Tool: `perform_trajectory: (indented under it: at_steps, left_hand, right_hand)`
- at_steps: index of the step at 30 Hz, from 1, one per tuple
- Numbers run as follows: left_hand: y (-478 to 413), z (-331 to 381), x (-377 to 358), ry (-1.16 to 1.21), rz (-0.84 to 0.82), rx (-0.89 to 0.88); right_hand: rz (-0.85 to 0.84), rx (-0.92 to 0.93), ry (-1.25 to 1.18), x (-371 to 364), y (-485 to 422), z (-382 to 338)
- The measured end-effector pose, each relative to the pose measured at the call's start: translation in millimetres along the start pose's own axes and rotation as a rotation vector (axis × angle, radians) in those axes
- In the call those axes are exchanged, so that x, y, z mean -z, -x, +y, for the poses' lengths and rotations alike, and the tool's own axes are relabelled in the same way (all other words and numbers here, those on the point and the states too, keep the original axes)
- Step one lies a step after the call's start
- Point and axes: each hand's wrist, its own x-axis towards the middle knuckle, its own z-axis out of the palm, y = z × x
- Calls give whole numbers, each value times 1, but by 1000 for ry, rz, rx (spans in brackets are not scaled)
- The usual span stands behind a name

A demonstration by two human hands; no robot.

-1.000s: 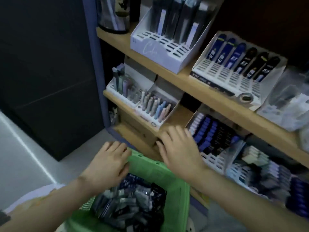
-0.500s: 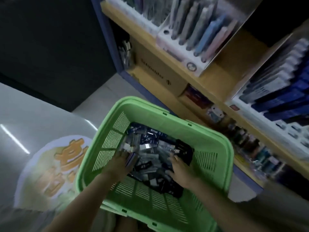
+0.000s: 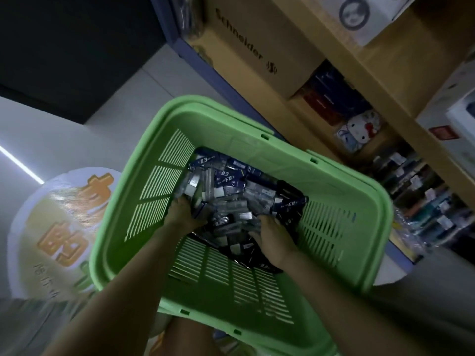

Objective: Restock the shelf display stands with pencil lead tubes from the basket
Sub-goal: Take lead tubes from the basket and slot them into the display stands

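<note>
A green plastic basket (image 3: 331, 227) fills the middle of the view, below me. A heap of pencil lead tubes (image 3: 231, 191), dark blue and clear, lies on its bottom. Both my hands reach down into the heap. My left hand (image 3: 182, 214) is at the pile's left edge, its fingers curled round a few tubes. My right hand (image 3: 276, 241) is at the pile's near right side, with its fingers curled down into the tubes; their tips are hidden. The shelf display stands are out of view apart from a white corner at the far right (image 3: 460, 119).
A wooden shelf unit (image 3: 385, 73) rises to the right of the basket. It holds a brown Schneider carton (image 3: 257, 47), a cartoon-cat packet (image 3: 359, 129) and blurred small stock low down (image 3: 424, 201). A round orange-lettered floor sticker (image 3: 59, 227) lies to the left.
My view has swung down from the shelves to the basket. Both hands left the basket rim and went down into the tube heap, where they now stay.
</note>
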Motion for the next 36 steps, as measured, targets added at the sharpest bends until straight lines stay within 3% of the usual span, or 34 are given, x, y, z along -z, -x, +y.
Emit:
perform_trajectory:
  at_steps: [5, 7, 9, 13, 16, 19, 24, 30, 36]
  left_hand:
    - [-2, 7, -3, -38, -76, 46]
    - [-16, -1, -9, -9, -29, 3]
    - [-23, -4, -10, 195, -45, 89]
    - [32, 39, 14, 511, -70, -17]
    - [74, 60, 25, 863, -282, -115]
    - [84, 58, 20, 1021, -378, -182]
    - [93, 54, 21, 1086, -223, -118]
    - [94, 36, 37, 918, -181, -87]
    - [105, 27, 54, 886, -179, -119]
  right_hand:
    - [99, -53, -154, 13, 6, -3]
    - [132, -92, -236, 20, 5, -5]
    - [163, -106, -279, 28, 3, -9]
    - [224, -45, -427, 45, 3, -33]
    - [233, 56, -483, 49, 8, -59]
    - [219, 142, -488, 44, 17, -83]
    - [38, 225, -646, 35, 41, -103]
    - [286, 257, -465, 23, 27, -71]
    - [-19, 264, -83, -2, -11, -43]
